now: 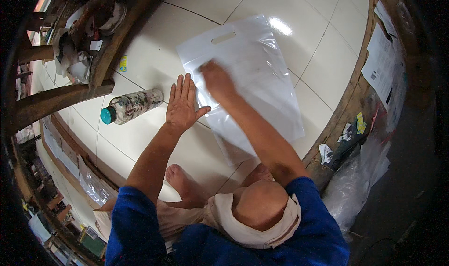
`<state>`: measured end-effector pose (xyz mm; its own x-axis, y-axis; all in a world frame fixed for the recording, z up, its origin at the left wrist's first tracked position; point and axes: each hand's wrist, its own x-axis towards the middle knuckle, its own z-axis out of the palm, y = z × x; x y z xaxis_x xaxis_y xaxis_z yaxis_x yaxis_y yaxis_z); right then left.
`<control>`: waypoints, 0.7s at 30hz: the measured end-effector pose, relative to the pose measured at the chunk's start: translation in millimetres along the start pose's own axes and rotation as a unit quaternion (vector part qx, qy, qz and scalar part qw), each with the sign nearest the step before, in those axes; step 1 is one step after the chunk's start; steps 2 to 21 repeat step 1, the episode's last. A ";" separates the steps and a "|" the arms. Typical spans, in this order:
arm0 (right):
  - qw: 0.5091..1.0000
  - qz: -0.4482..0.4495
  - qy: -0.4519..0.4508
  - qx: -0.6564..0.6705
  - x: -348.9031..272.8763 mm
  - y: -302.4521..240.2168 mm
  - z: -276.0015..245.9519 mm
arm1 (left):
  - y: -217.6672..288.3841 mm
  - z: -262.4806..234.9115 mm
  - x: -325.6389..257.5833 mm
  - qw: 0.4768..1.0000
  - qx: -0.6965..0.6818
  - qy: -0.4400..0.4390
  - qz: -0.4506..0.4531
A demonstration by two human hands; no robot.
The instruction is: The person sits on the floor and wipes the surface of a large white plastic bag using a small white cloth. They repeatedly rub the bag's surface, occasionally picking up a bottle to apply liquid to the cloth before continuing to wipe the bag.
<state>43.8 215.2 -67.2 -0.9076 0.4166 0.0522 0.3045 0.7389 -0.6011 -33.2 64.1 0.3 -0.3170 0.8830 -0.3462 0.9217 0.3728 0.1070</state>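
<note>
A clear plastic bag point(269, 97) with a cut-out handle slot lies flat on the tiled floor, white showing through it. My left hand point(182, 104) is open and flat, palm down, fingers stretched out, at the bag's left edge. Over the upper left part of the bag, below the slot, is my right hand point(217, 81). Its fingers look curled, but motion smears them, and whether they hold anything cannot be made out. A dirty, stained bottle point(138, 105) with a teal cap lies on its side left of my left hand.
White floor tiles point(196, 16) surround the bag. Wooden beams stand at left, with a cluttered wooden shelf point(105, 46). Along the right runs a wooden edge point(348, 95) with printed papers point(380, 62) and crumpled clear plastic point(355, 184). My bare foot point(183, 182) is near the bag.
</note>
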 end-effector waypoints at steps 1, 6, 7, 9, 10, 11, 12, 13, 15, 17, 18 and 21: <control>1.000 0.000 0.000 0.002 0.7 -1.1 0.9 | -0.6 -1.3 -0.7 1.000 0.003 -0.008 -0.002; 1.000 0.000 0.000 0.002 0.7 -1.1 0.9 | -0.6 -1.3 -0.7 1.000 0.003 -0.008 -0.002; 1.000 0.000 0.000 0.002 0.7 -1.1 0.9 | -0.6 -1.3 -0.7 1.000 0.003 -0.008 -0.002; 1.000 0.000 0.000 0.002 0.7 -1.1 0.9 | -0.6 -1.3 -0.7 1.000 0.003 -0.008 -0.002; 1.000 0.000 0.000 0.002 0.7 -1.1 0.9 | -0.6 -1.3 -0.7 1.000 0.003 -0.008 -0.002; 1.000 0.000 0.000 0.002 0.7 -1.1 0.9 | -0.6 -1.3 -0.7 1.000 0.003 -0.008 -0.002; 1.000 0.000 0.000 0.002 0.7 -1.1 0.9 | -0.6 -1.3 -0.7 1.000 0.003 -0.008 -0.002; 1.000 0.000 0.000 0.002 0.7 -1.1 0.9 | -0.6 -1.3 -0.7 1.000 0.003 -0.008 -0.002; 1.000 0.000 0.000 0.002 0.7 -1.1 0.9 | -0.6 -1.3 -0.7 1.000 0.003 -0.008 -0.002; 1.000 0.000 0.000 0.002 0.7 -1.1 0.9 | -0.6 -1.3 -0.7 1.000 0.003 -0.008 -0.002; 1.000 0.000 0.000 0.002 0.7 -1.1 0.9 | -0.6 -1.3 -0.7 1.000 0.003 -0.008 -0.002; 1.000 0.000 0.000 0.002 0.7 -1.1 0.9 | -0.6 -1.3 -0.7 1.000 0.003 -0.008 -0.002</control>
